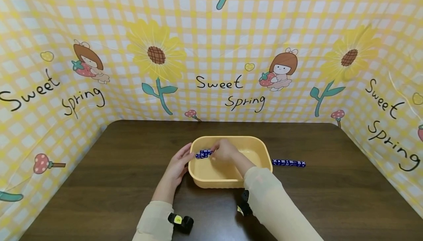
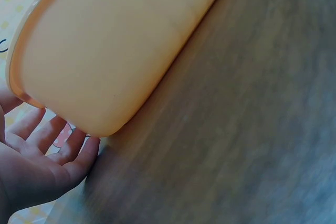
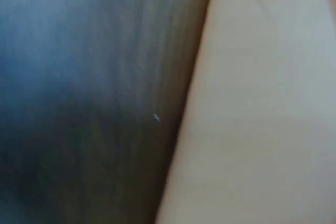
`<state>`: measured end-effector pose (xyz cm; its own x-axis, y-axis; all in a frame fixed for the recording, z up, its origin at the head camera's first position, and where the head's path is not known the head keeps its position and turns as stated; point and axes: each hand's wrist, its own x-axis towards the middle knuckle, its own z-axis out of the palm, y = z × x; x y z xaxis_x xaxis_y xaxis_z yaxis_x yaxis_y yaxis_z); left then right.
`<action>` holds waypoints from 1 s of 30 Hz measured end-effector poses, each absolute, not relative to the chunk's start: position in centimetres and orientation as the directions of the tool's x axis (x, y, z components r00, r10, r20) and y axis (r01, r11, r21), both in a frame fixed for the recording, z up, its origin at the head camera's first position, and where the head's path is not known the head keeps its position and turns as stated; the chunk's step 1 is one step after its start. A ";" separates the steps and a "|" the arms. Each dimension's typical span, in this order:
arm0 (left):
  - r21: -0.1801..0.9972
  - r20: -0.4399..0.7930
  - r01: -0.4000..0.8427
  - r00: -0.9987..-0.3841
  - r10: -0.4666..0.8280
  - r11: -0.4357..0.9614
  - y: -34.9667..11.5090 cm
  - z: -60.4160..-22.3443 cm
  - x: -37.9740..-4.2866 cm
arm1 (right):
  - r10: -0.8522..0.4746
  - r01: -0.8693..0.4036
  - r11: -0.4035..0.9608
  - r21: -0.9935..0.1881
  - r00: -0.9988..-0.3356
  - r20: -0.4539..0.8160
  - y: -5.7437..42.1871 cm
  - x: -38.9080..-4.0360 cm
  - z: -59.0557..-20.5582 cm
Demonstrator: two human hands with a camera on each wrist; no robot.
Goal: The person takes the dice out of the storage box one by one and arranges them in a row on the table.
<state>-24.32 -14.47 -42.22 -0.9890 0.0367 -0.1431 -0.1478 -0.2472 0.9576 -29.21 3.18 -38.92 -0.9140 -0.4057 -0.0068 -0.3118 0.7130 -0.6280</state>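
A pale yellow plastic tub stands on the table. My left hand rests at its left end, with the thumb by the rim. In the left wrist view the loosely bent fingers of that hand touch the outside of the tub wall. My right hand reaches into the tub, its fingers curled at the right end of some blue dice with white dots. It appears to pinch the dice there, though its fingertips are partly hidden. Only the tub's outer side and table show in the right wrist view.
A straight row of several blue dice lies on the dark wooden table, just right of the tub. Yellow checked cloth hangs behind and on both sides. Each forearm wears a black strap, the left one in plain sight.
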 end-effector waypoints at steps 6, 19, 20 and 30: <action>0.955 -0.141 -0.147 -0.989 0.042 -0.257 -14.5 -42.3 -24.4 | -0.408 -0.337 0.674 -0.658 -0.912 0.049 4.6 -29.7 -37.5; 0.956 -0.151 -0.157 -0.988 0.042 -0.248 -14.6 -42.3 -24.5 | -0.392 -0.337 0.696 -0.635 -0.918 0.058 7.6 -30.8 -33.8; 0.956 -0.153 -0.158 -0.987 0.041 -0.247 -14.6 -42.3 -24.5 | -0.397 -0.342 0.691 -0.637 -0.916 0.061 7.8 -30.8 -33.4; 0.956 -0.155 -0.162 -0.987 0.046 -0.246 -14.5 -42.3 -24.5 | -0.417 -0.380 0.630 -0.677 -0.901 0.118 11.0 -30.4 -30.7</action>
